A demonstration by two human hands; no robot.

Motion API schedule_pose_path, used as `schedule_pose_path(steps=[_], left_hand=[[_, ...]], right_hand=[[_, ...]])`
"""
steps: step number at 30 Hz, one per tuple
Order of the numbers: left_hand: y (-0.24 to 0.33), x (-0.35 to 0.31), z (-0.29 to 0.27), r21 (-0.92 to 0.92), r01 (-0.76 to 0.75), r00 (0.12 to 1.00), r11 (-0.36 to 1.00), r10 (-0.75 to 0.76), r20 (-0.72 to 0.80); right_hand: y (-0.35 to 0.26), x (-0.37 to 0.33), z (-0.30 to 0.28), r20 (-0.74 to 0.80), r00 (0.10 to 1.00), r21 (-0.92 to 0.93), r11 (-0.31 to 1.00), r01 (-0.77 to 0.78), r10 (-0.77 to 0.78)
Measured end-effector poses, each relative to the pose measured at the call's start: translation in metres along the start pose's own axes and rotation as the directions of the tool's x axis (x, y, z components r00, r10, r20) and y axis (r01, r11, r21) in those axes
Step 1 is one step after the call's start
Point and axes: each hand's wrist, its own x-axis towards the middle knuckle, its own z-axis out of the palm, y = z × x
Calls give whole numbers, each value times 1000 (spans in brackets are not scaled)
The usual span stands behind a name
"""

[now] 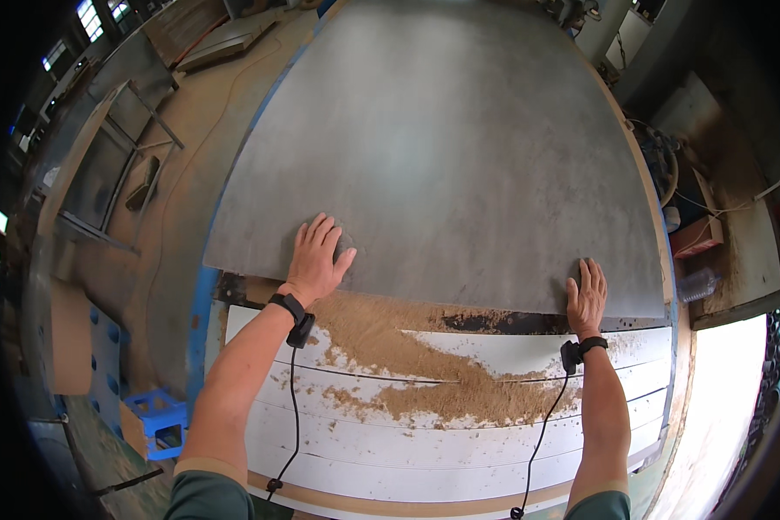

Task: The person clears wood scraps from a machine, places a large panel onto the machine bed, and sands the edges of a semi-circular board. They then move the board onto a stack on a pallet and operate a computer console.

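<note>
"under both hands, what's lying there?"
"a large grey sheet (459,173), reaching far ahead of them, its near edge running by the wrists and palms."
"how does the left hand (317,262) sit?"
"laid on the sheet near that edge, fingers extended and slightly parted, thumb spread away to the right."
"and the right hand (588,295)?"
"out toward the sheet's near right corner, fingers straight, thumb apart from them. i can't tell how hard either one presses."
"closer to the body than the hands?"
"white boards (364,468), with loose brown dust (459,399) strewn across them between the forearms."
"off to the sides?"
"a blue plastic stool (158,425) left of the left forearm, and a clear plastic bottle (698,283) beyond the right hand, on its right."
</note>
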Motion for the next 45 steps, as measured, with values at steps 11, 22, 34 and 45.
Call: schedule_pose_path(steps=[11,22,34,45], left_hand=[[6,33,18,20,51,998,998,-52,42],[57,37,31,4,28,999,1000,-28,37],[78,39,37,-66,127,992,990,-126,26],[59,-5,-61,-503,528,823,685,-267,501]], right_hand=[[15,34,9,-95,995,17,1000,8,-6],[71,38,10,-75,995,11,998,61,-60],[125,46,27,-9,985,-94,981,172,-174],[-213,-137,-66,135,883,565,767,303,-449]])
